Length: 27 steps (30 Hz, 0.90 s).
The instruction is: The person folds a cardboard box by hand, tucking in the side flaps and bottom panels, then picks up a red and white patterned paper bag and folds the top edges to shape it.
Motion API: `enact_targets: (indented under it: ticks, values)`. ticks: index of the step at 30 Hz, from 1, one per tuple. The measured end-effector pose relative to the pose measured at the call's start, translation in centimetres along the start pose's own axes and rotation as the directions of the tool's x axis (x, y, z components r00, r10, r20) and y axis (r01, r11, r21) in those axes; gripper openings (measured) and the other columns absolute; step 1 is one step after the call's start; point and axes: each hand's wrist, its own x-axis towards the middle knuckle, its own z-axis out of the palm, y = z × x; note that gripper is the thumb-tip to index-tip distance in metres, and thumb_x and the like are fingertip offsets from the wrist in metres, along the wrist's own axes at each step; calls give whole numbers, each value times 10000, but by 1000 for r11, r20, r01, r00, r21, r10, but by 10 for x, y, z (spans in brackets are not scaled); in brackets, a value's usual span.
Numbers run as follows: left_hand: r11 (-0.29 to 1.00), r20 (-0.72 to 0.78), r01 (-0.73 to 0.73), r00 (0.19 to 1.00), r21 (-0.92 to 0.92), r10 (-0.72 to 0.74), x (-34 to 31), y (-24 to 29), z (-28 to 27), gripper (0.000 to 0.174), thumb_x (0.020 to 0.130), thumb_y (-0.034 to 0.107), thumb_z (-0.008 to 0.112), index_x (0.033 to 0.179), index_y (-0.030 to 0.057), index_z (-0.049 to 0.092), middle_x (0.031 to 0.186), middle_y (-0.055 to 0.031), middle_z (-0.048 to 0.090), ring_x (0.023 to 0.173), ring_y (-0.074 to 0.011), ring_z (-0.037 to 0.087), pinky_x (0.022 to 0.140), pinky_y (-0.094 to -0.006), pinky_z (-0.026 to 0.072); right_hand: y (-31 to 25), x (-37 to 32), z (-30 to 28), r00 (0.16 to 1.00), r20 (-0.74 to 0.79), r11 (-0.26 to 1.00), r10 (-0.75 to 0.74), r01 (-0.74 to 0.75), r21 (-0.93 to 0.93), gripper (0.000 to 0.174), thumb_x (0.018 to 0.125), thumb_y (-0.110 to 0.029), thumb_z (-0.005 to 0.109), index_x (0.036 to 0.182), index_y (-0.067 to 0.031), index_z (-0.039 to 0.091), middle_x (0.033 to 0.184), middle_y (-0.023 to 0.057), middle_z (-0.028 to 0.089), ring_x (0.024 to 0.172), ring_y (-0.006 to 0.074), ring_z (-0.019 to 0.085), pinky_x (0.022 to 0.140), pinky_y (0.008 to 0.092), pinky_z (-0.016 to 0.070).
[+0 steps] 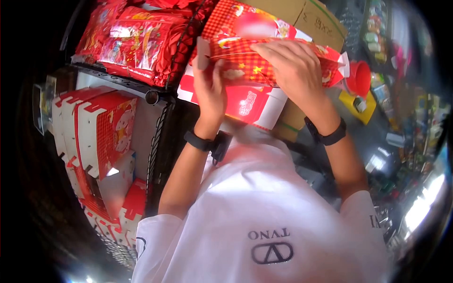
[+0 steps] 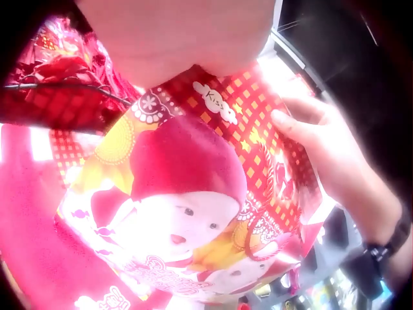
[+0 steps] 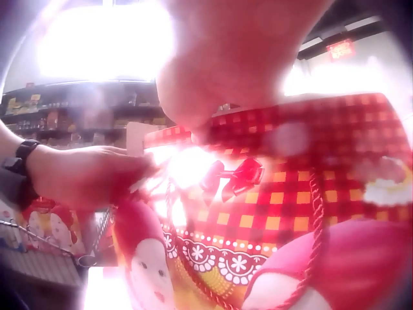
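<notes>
A red-and-yellow checked gift box, with tab flaps at its ends, stands before the person's body. My left hand grips its left end, fingers and thumb at the pale flap. Across the top edge lies my right hand, its thumb on the checked face in the left wrist view. Printed babies in red hats, a red rope handle and a bow show on the box side. Each wrist camera hides much of its own hand's fingers behind the palm.
Under the box lie a red-and-white carton and brown cardboard. A wire rack at left holds red packets, with several printed boxes below. A red cup-like object and yellow card are at right.
</notes>
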Motion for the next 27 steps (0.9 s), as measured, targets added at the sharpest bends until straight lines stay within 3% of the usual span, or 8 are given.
enact_targets:
  ticks: [4, 8, 10, 12, 15, 18, 24, 27]
  values:
    - [975, -17, -120, 992, 186, 126, -1, -9, -4, 373, 1087, -77, 458, 1451, 4, 443, 1299, -155, 602, 904, -171, 726, 743, -309, 651, -15, 8, 19, 999, -43, 998, 7, -4, 66, 206, 888, -184, 656, 1057, -143, 767, 1078, 0, 792, 1084, 231, 728, 943, 423, 544]
    - [992, 4, 70, 997, 103, -71, -2, 0, -14, 388, 1071, -97, 467, 1452, -27, 479, 1366, -147, 611, 981, -170, 703, 797, -285, 627, -25, 19, 25, 997, -77, 995, 7, 0, 96, 131, 882, -215, 659, 967, -141, 724, 940, 16, 775, 933, 232, 749, 831, 397, 576]
    - [856, 66, -299, 952, 422, 300, 2, -15, -14, 356, 1091, -59, 480, 1439, -39, 550, 1154, -90, 685, 974, -126, 667, 771, -294, 590, -31, 21, 35, 997, -75, 988, 0, 12, 151, 87, 849, -202, 687, 900, -131, 693, 829, 22, 726, 844, 231, 748, 741, 383, 584]
    - [963, 25, -135, 991, 234, 133, -4, -14, -12, 372, 1089, -74, 466, 1452, -64, 550, 1166, -88, 688, 983, -133, 669, 806, -291, 578, -39, 22, 36, 999, -37, 990, 27, -22, 140, 80, 837, -193, 697, 882, -129, 686, 798, 23, 706, 834, 227, 747, 720, 378, 585]
    - [934, 48, -106, 994, 341, 95, -3, 2, -12, 338, 1094, -65, 483, 1419, -85, 573, 1172, -89, 689, 984, -129, 667, 831, -287, 567, -35, 24, 44, 997, -66, 986, 44, -32, 161, 65, 827, -173, 699, 865, -121, 687, 762, 35, 696, 781, 237, 745, 645, 385, 584]
    - [846, 73, -274, 960, 456, 272, 3, 5, -12, 329, 1095, -62, 492, 1410, -86, 582, 1156, -89, 691, 960, -123, 662, 818, -287, 562, -37, 26, 43, 996, -59, 985, 61, -51, 167, 55, 822, -164, 697, 839, -113, 684, 744, 51, 696, 748, 252, 745, 614, 400, 578]
    - [907, 81, -235, 972, 350, 220, 3, 11, -16, 394, 1084, -22, 558, 1477, -19, 563, 1292, -177, 742, 1086, -162, 726, 858, -313, 622, -38, 28, 43, 996, -55, 986, 75, -66, 156, 64, 801, -164, 714, 808, -108, 684, 713, 66, 699, 712, 265, 746, 586, 410, 565]
    - [948, 52, -176, 984, 265, 169, 2, 26, -12, 295, 1075, -31, 573, 1368, -46, 599, 1242, -188, 760, 1058, -158, 737, 884, -303, 614, -38, 30, 40, 995, 1, 986, 96, -95, 135, 99, 763, -175, 755, 773, -111, 680, 692, 64, 701, 682, 271, 743, 575, 405, 557]
